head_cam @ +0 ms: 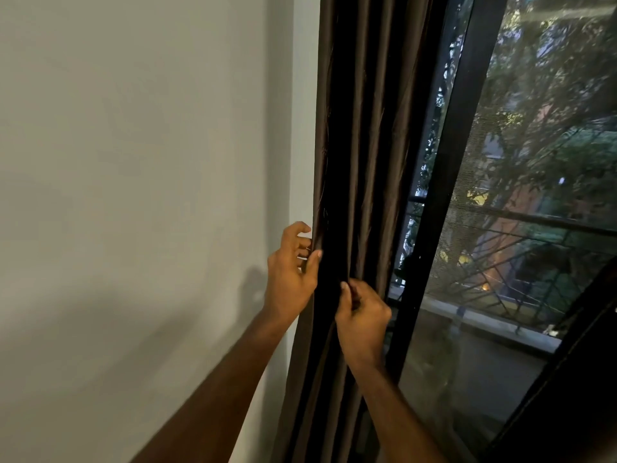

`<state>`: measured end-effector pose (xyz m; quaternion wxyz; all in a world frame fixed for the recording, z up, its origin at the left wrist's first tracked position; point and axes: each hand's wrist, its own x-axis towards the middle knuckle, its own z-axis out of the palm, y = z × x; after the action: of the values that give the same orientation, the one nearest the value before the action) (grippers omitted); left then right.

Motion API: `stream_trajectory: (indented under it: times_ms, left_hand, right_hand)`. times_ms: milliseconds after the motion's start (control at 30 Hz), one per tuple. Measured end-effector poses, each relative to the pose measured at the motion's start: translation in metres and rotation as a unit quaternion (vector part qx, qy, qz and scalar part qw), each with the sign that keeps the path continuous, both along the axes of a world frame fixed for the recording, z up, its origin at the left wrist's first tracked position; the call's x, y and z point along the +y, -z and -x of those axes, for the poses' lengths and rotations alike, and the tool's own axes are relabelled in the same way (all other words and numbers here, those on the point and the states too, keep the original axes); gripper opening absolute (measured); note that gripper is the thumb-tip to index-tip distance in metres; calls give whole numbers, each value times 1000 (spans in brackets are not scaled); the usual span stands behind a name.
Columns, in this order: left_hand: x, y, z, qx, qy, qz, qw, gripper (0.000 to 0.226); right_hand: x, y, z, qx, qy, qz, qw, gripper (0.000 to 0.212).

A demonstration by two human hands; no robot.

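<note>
A dark brown curtain (370, 135) hangs bunched in vertical folds between the wall and the window. My left hand (290, 275) pinches the curtain's left edge between thumb and fingers, close to the wall. Just right of it and a little lower, my right hand (362, 315) grips a fold of the same curtain with curled fingers. Both forearms reach up from the bottom of the view.
A plain pale wall (133, 195) fills the left half. Right of the curtain stands a black window frame (444, 195) with a mesh screen (534, 162); trees, a railing and buildings show outside. Another dark curtain edge (574, 379) hangs at the lower right.
</note>
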<state>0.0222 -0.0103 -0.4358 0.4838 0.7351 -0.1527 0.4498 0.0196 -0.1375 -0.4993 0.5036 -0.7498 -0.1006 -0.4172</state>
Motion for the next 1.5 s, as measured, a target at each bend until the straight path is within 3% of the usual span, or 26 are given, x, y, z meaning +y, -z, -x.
stream_trajectory:
  times_ms: [100, 200, 367, 567, 633, 767, 867, 967, 1100, 1167, 1233, 1333, 1500]
  left_hand:
    - [3, 14, -1, -38, -15, -52, 998, 12]
    - [-3, 19, 1, -35, -32, -27, 999, 13]
    - [-9, 14, 6, -32, -56, -13, 998, 29]
    - [-5, 16, 3, -55, -82, -13, 995, 5]
    - [-4, 15, 5, -51, -70, 3, 996, 13]
    - [-6, 13, 7, 4, -28, 78, 997, 53]
    - [-3, 12, 4, 4, -32, 67, 997, 33]
    - [-4, 11, 6, -5, -41, 63, 997, 6]
    - [-5, 14, 5, -34, -72, 55, 995, 8]
    - [-4, 15, 6, -40, -80, 40, 995, 25]
    - [-4, 14, 9, -38, -81, 21, 996, 39]
    - [-4, 14, 7, -71, -97, -41, 992, 18]
    - [-5, 14, 4, -51, -81, -35, 995, 21]
  right_hand:
    - [1, 1, 0, 8, 25, 42, 999, 5]
    - [14, 3, -1, -20, 0, 104, 994, 6]
    - [23, 5, -5, -41, -31, 104, 993, 5]
    - [14, 1, 1, -73, -35, 113, 990, 1]
    - [7, -3, 2, -79, -21, 76, 994, 9]
    - [-2, -19, 0, -67, 29, 33, 997, 32]
    - [-5, -30, -5, -53, 56, -8, 997, 42]
    - [-4, -32, -9, -64, 60, -11, 996, 28]
    - [-5, -23, -9, -93, 48, 54, 993, 7]
    - [-7, -22, -11, -77, 57, 33, 995, 4]
    - [-4, -22, -10, -80, 54, 80, 992, 7]
    - [2, -22, -6, -80, 49, 102, 990, 7]
    - [5, -20, -5, -84, 45, 87, 992, 6]
